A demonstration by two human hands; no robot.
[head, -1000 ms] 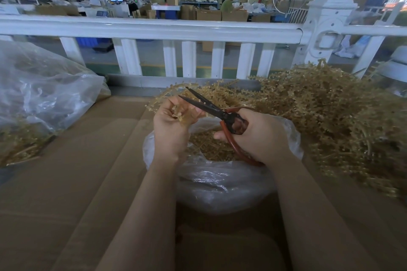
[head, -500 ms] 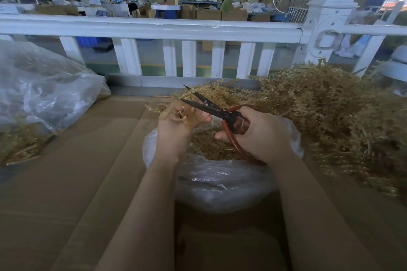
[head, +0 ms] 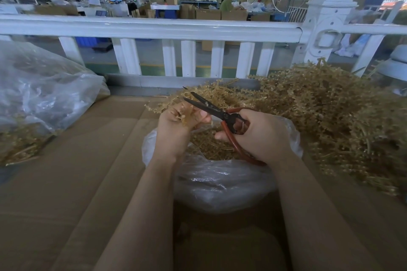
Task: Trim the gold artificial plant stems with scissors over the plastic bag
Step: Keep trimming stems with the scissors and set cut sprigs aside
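A bunch of gold artificial plant stems (head: 187,115) is gripped by the left hand (head: 176,132) above the clear plastic bag (head: 220,182). Red-handled black scissors (head: 220,114), blades parted, are held by the right hand (head: 262,136). A large gold stem pile (head: 330,116) lies right; a white railing (head: 154,28) stands far.

The lower handle loop of the scissors (head: 222,114) is hidden behind the right hand (head: 262,136). The stem ends are covered by the left hand (head: 176,132). The large bag (head: 44,94) is cut off at the left edge.

Two bare forearms, no sleeves, left hand (head: 176,132), right hand (head: 262,136)
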